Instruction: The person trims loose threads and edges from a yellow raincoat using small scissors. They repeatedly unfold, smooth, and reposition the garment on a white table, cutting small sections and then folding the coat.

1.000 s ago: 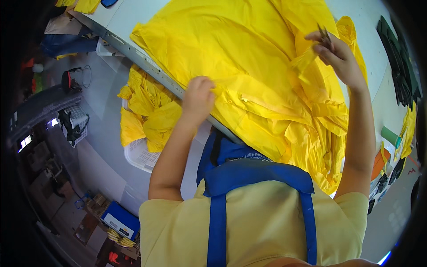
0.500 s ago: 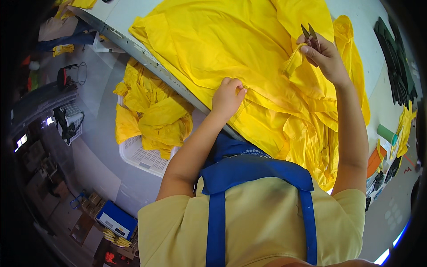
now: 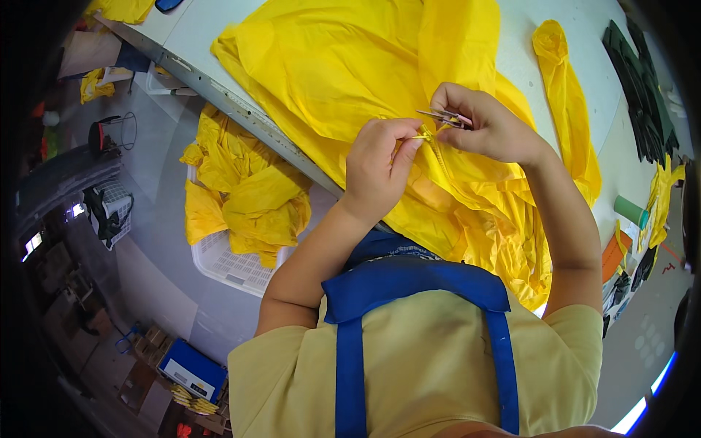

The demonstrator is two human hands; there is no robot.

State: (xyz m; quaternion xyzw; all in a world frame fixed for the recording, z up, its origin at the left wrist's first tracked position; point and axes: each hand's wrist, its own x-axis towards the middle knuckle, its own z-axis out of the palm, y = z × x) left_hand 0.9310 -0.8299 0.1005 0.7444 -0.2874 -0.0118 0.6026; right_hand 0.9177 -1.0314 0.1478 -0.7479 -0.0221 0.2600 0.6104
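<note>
Yellow garment (image 3: 328,66) spread over a pale surface (image 3: 526,29) across the upper middle of the frame, its lower folds spilling off the near edge toward a blue apron (image 3: 409,285). At centre, left hand (image 3: 376,171) pinching a small fold of the fabric beside a zip line (image 3: 438,157), fingers (image 3: 405,139) closed on the cloth. Just right of it, right hand (image 3: 485,124) curled around small metal snips (image 3: 442,115), tips aimed at the same spot; fingers wrapped shut on the tool. Hands nearly touching over the seam.

Fabric thin, glossy and limp by the look of it: light, likely slippery, creasing readily, no stiffness to hold a shape. Best taken in a pinch close to the seam, where the zip gives some body, rather than by the loose sheet.

Lower left, a white basket (image 3: 226,266) on the floor heaped with more yellow pieces (image 3: 241,197). Upper right, a separate yellow strip (image 3: 566,95) on the surface, dark green items (image 3: 642,87) beyond it, and a green roll (image 3: 631,212) at the right rim.
</note>
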